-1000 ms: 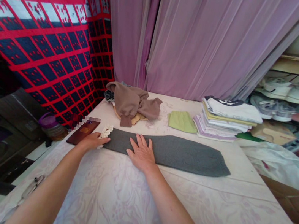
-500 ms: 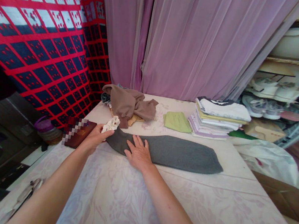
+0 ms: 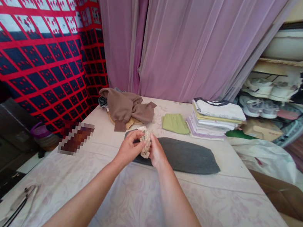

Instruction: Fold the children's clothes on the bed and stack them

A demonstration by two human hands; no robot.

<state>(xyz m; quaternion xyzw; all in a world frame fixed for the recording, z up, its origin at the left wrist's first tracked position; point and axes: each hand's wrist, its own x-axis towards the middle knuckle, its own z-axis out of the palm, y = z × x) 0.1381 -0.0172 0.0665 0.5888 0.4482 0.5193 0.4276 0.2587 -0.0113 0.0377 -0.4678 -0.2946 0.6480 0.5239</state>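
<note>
My left hand (image 3: 130,148) is closed on a small, ruffled, cream-coloured cloth piece (image 3: 146,147), whose exact kind I cannot make out. From the other side, my right hand (image 3: 157,152) grips the same piece, so both hands meet around it. Under and behind them lies a long dark grey folded garment (image 3: 191,156), flat across the bed; its left part is partly hidden by my hands.
Behind the hands, a brown garment (image 3: 123,106) lies heaped on other clothes. A folded green garment (image 3: 175,123) sits beside a stack of folded clothes (image 3: 216,119). Eyeglasses (image 3: 21,200) rest at the near left edge. Shoes (image 3: 261,107) stand on a rack at right.
My left hand has moved right with the ruffled cloth piece, over the grey garment. My right hand has lifted off the garment and closed on the piece too. The view has shifted slightly.
</note>
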